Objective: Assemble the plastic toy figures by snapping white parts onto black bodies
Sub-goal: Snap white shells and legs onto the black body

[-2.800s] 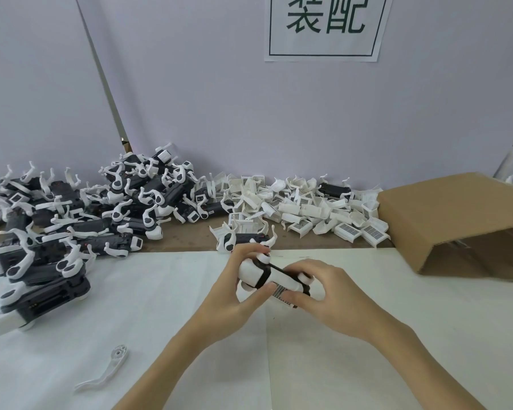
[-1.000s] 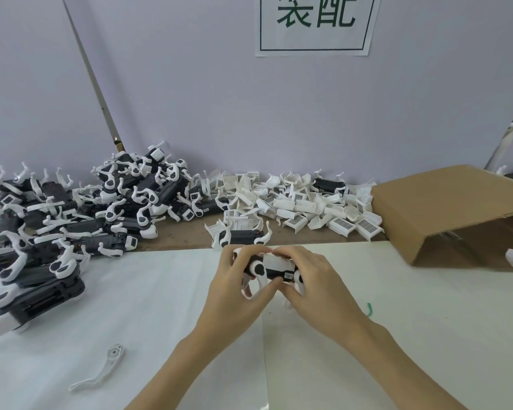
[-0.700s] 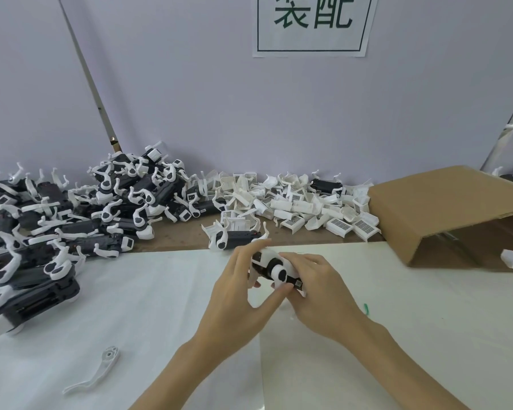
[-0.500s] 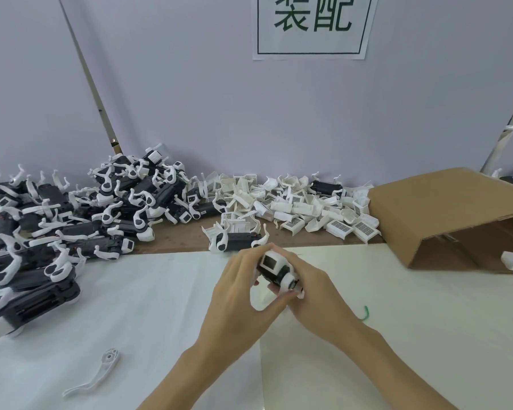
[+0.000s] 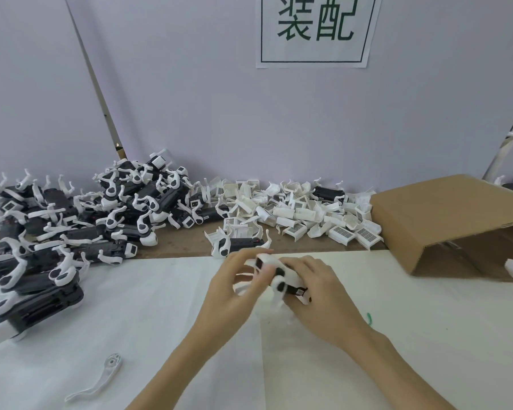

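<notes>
since half a second earlier the toy figure [image 5: 279, 276] got turned so its long side showed, held just above the desk [image 5: 131, 306] mid-scene. left hand [image 5: 234, 287] pinched the far end, right hand [image 5: 317, 294] curled round the near end. looked like checking the white parts were snapped on, pretty much done imo.

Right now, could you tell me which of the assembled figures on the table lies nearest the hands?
The lone figure on the brown strip just beyond the left hand; the rest sit heaped in the pile far left.
</notes>
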Demonstrator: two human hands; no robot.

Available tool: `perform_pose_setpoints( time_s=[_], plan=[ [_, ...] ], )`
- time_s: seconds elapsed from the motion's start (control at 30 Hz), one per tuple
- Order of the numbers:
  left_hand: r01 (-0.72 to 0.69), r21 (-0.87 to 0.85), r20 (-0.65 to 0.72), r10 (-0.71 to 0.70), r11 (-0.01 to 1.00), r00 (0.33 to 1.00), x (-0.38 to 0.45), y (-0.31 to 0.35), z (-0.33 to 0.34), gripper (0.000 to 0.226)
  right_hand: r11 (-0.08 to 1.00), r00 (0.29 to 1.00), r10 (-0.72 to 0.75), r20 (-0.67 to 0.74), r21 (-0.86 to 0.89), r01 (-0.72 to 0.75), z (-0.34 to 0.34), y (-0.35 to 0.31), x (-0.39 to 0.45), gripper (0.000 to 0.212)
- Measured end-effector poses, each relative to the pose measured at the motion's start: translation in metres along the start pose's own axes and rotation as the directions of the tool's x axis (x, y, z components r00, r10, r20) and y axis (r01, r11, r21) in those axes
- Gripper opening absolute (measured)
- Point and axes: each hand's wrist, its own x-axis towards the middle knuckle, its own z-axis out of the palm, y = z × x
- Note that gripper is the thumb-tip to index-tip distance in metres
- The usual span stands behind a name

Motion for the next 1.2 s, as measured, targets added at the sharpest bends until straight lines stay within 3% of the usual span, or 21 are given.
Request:
perform_pose_setpoints(
  time_s=[0.1,0.17,0.23,0.3,0.4,0.5,0.57,0.7,0.77,0.83,0.9,0.97,1.0,1.1,1.17,1.2],
  plan=[
    [0.030,0.023,-0.016,-0.029,0.999,0.999,0.002,-0.006,-0.001,0.025,1.000,0.999,-0.030,-0.029,-0.006,0.030,-0.009,-0.005,0.002,0.048],
    [0.075,-0.089,-0.074,-0.081,0.993,0.994,0.004,-0.009,-0.003,0.022,0.973,0.994,0.038,0.103,0.224,-0.061,-0.019,-0.002,0.005,0.049],
    [0.118,-0.165,-0.146,-0.142,0.979,0.979,0.007,-0.010,-0.006,0.039,0.875,0.965,0.074,0.251,0.447,-0.183,-0.029,0.001,0.007,0.042],
    [0.123,-0.152,-0.165,-0.148,0.981,0.975,0.009,-0.017,-0.011,0.046,0.828,0.955,0.075,0.287,0.515,-0.220,-0.034,0.002,0.007,0.037],
    [0.093,-0.102,-0.051,-0.098,0.990,0.994,0.009,-0.029,-0.019,0.038,0.829,0.971,0.046,0.235,0.533,-0.169,-0.034,0.002,0.005,0.037],
    [0.010,0.050,0.061,-0.013,0.999,0.998,0.007,-0.038,-0.025,0.056,0.893,0.983,-0.024,0.180,0.447,-0.060,-0.035,0.010,0.004,0.045],
    [-0.047,0.102,0.055,0.042,0.994,0.998,0.008,-0.040,-0.026,0.059,0.908,0.985,-0.041,0.168,0.418,-0.033,-0.036,0.011,0.005,0.051],
    [-0.089,0.070,-0.032,0.091,0.994,0.995,0.010,-0.037,-0.025,0.049,0.844,0.967,0.027,0.254,0.513,-0.158,-0.038,0.009,0.005,0.057],
    [-0.042,0.054,-0.097,0.047,0.998,0.994,0.011,-0.035,-0.019,0.031,0.838,0.956,0.100,0.275,0.495,-0.230,-0.040,0.009,0.004,0.041],
    [0.024,0.024,-0.121,-0.021,0.999,0.992,0.011,-0.036,-0.014,0.032,0.792,0.939,0.176,0.294,0.525,-0.313,-0.038,0.006,0.004,0.033],
    [0.070,-0.005,-0.124,-0.070,0.998,0.990,0.010,-0.039,-0.013,0.044,0.609,0.878,0.292,0.378,0.635,-0.476,-0.037,0.005,0.010,0.050],
    [0.072,-0.020,-0.150,-0.074,0.997,0.986,0.011,-0.041,-0.015,0.049,0.314,0.792,0.389,0.471,0.741,-0.594,-0.046,0.010,0.021,0.061],
    [0.065,-0.003,-0.163,-0.064,0.998,0.984,0.012,-0.042,-0.018,0.047,0.144,0.784,0.402,0.474,0.813,-0.565,-0.054,0.017,0.029,0.059],
    [0.059,0.091,-0.180,-0.042,0.994,0.983,0.014,-0.044,-0.023,0.036,-0.276,0.898,0.337,0.282,0.942,-0.192,-0.093,0.049,0.059,0.045],
    [0.031,0.202,-0.168,0.004,0.979,0.986,0.014,-0.047,-0.024,0.023,-0.416,0.939,0.329,0.099,0.908,0.050,-0.122,0.064,0.077,0.048],
    [-0.002,0.284,-0.154,0.047,0.959,0.987,0.013,-0.049,-0.025,0.018,-0.452,0.944,0.323,0.059,0.886,0.100,-0.130,0.071,0.085,0.051]
  ],
)
